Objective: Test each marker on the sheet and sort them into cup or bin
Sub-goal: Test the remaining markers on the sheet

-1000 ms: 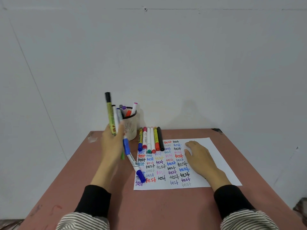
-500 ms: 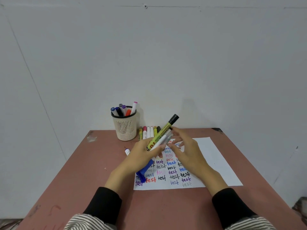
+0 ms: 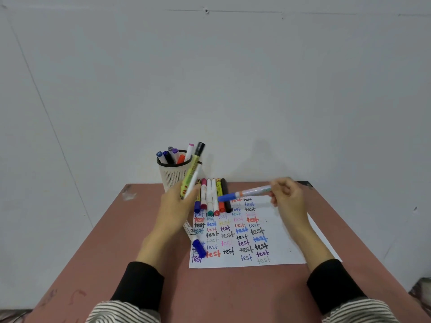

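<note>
Above the paper sheet (image 3: 275, 257) on a reddish bench (image 3: 144, 248), the right hand (image 3: 288, 198) pinches a blue-capped marker (image 3: 245, 193); the left hand (image 3: 176, 206) grips two slim markers (image 3: 192, 173) beside the mesh cup (image 3: 171, 174).

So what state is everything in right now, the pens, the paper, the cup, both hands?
Left hand: grips two markers, a yellow-green marker and a white one.
Right hand: pinches a capped blue marker above the sheet.
Cup: upright, holding several markers.
Row of markers: capped, lying side by side.
Loose blue marker: capped, lying across the sheet's left edge.
Sheet: flat, covered with "test" words.
</note>
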A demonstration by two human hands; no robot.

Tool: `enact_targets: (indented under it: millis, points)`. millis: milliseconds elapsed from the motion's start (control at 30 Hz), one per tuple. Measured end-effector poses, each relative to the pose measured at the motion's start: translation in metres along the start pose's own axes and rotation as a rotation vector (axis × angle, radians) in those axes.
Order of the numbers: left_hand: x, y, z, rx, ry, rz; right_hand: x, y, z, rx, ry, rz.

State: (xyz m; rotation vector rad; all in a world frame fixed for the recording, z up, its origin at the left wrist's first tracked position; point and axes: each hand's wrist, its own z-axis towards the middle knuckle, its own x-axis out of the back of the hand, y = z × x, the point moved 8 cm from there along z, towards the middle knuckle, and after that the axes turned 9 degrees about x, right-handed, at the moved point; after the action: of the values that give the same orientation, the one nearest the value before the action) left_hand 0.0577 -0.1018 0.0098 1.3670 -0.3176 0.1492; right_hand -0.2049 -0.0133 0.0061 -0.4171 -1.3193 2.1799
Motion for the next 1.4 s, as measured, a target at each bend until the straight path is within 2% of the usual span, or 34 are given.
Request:
enact_targets:
  millis: [33,100,233,400,467,533,633,700,767,833,900,1067,1334,1400]
  points:
    - [0.006,-0.003,0.001,0.009,0.041,-0.025,0.009,0.001,0.001,0.014,0.076,-0.080]
    - [0.010,-0.003,0.001,0.000,0.081,0.054,0.012,0.007,-0.002,0.011,0.111,-0.228]
    - [0.005,-0.002,-0.002,-0.066,0.112,0.406,-0.014,0.023,-0.008,-0.024,-0.061,-0.428]
    - [0.000,0.001,-0.004,-0.131,0.131,0.673,-0.038,0.039,-0.014,-0.119,-0.263,-0.432]
    - [-0.006,0.003,-0.006,-0.176,0.127,0.775,-0.038,0.035,-0.015,-0.106,-0.278,-0.462]
    - [-0.012,0.007,-0.009,-0.215,0.115,0.860,-0.031,0.019,-0.013,-0.001,-0.216,-0.540]
    - [-0.024,0.010,-0.012,-0.270,0.072,0.994,-0.028,-0.022,-0.015,0.344,-0.119,-0.602]
    - [-0.032,0.010,-0.014,-0.300,0.015,1.032,-0.040,-0.041,-0.023,0.531,-0.213,-0.638]
    - [-0.039,0.010,-0.017,-0.322,-0.032,1.071,-0.061,-0.040,-0.035,0.631,-0.419,-0.764]
    - [-0.046,0.013,-0.020,-0.358,-0.054,1.122,-0.076,-0.029,-0.046,0.677,-0.587,-0.894]
    - [-0.051,0.019,-0.025,-0.394,-0.061,1.149,-0.085,-0.021,-0.052,0.674,-0.678,-0.961]
    - [-0.064,0.022,-0.030,-0.461,-0.079,1.123,-0.089,-0.026,-0.054,0.618,-0.677,-1.011]
    - [-0.055,0.024,-0.025,-0.556,0.045,1.041,-0.084,-0.020,-0.047,0.570,-0.654,-1.145]
    - [-0.042,0.023,-0.020,-0.527,0.091,1.006,-0.074,-0.018,-0.040,0.539,-0.608,-1.161]
